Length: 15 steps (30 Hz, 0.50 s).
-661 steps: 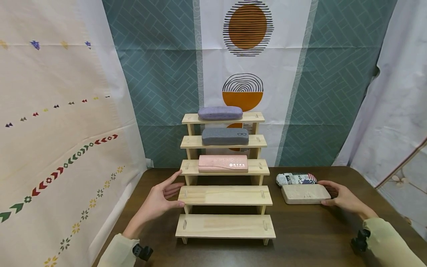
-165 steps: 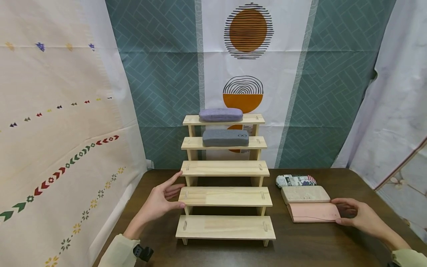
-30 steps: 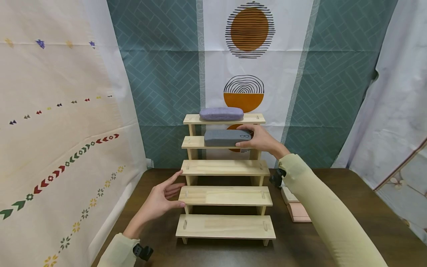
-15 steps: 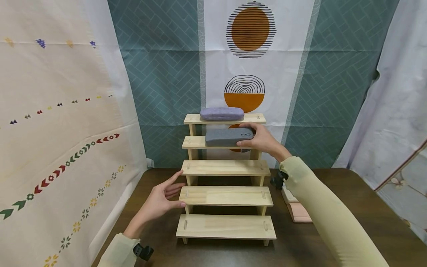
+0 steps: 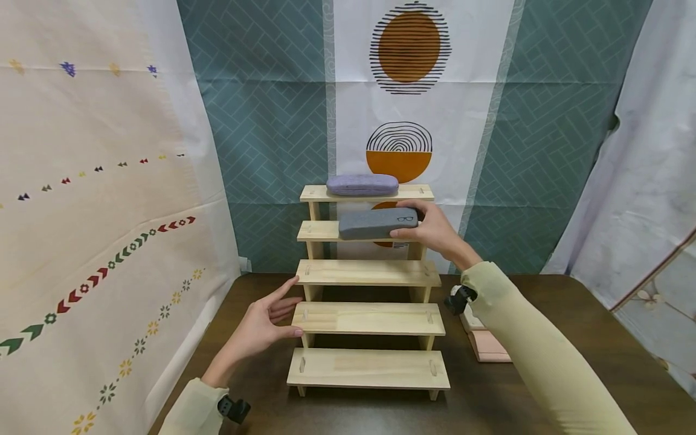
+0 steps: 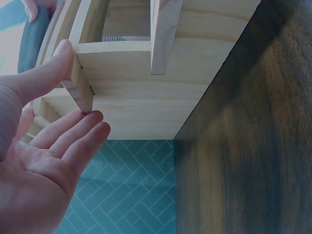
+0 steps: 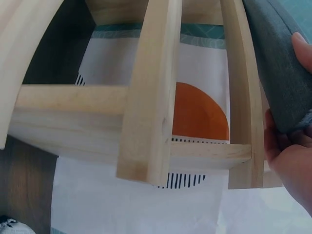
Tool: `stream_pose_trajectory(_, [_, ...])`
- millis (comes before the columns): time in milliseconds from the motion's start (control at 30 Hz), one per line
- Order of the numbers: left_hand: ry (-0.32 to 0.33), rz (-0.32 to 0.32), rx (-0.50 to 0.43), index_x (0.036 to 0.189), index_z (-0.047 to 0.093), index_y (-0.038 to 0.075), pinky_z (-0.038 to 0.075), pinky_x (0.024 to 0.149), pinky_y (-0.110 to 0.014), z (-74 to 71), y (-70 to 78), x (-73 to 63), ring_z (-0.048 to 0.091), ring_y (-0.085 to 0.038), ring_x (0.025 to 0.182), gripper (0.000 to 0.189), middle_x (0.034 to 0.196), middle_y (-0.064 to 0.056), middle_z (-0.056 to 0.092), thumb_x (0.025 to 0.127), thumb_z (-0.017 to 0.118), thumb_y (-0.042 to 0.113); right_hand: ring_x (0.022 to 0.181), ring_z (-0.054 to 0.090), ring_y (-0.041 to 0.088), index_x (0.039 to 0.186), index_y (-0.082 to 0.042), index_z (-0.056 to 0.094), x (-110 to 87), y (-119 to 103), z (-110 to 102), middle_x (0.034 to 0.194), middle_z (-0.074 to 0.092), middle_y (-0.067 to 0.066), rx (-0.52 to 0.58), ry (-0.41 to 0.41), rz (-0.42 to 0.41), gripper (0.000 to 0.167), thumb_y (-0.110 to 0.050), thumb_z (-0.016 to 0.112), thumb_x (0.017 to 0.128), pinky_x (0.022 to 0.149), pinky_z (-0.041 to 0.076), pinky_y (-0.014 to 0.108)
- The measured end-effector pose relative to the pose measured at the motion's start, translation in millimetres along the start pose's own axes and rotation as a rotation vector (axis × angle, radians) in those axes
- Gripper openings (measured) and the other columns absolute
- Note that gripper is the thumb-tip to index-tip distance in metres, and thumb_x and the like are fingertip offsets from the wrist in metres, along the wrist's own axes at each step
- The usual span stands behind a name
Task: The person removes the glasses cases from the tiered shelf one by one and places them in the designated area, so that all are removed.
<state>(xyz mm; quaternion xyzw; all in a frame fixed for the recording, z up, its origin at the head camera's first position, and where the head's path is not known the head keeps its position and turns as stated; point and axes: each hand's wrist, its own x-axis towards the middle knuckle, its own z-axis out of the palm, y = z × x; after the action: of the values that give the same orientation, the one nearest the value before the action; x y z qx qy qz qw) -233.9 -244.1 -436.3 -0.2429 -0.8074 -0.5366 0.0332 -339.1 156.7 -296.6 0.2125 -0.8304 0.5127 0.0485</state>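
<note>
A grey glasses case [image 5: 367,223] with a small spectacles mark sits at the second tier from the top of a wooden stepped display stand [image 5: 370,317]. My right hand [image 5: 432,229] grips its right end, thumb in front and fingers behind; the right wrist view shows the case [image 7: 278,63] tilted beside the boards. At the stand's left side, my left hand [image 5: 261,326] holds the end of a tier board between thumb and fingers, as the left wrist view shows close up. A purple glasses case [image 5: 362,185] lies on the top tier.
On the brown table [image 5: 380,414], right of the stand, lie a pink glasses case [image 5: 489,347] and a cream case [image 5: 470,319], partly hidden by my right sleeve [image 5: 535,338]. Patterned cloths [image 5: 255,145] hang behind and at both sides.
Over the last second the grey case has shifted right and tilted in my right hand. Earlier, the pink case went from the third tier to the table. My left hand stays put.
</note>
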Motion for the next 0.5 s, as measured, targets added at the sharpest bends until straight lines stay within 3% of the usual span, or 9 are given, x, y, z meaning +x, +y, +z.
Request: stream_pose_trajectory(500, [0.004,-0.007,0.000,0.165,0.038,0.026,0.052,0.105,-0.049,0.2,0.8,-1.0,0.060,-0.037,0.132,0.107,0.148,-0.023,0.057,0.077,0.094,0.003,0.117,0.060,0.032,0.147,-0.001,0.056,-17.9,0.3,-1.0,0.141,0.056,0.019,0.118,0.025,-0.039,0.066,-0.005,0.085,0.088,0.088,0.056,0.030])
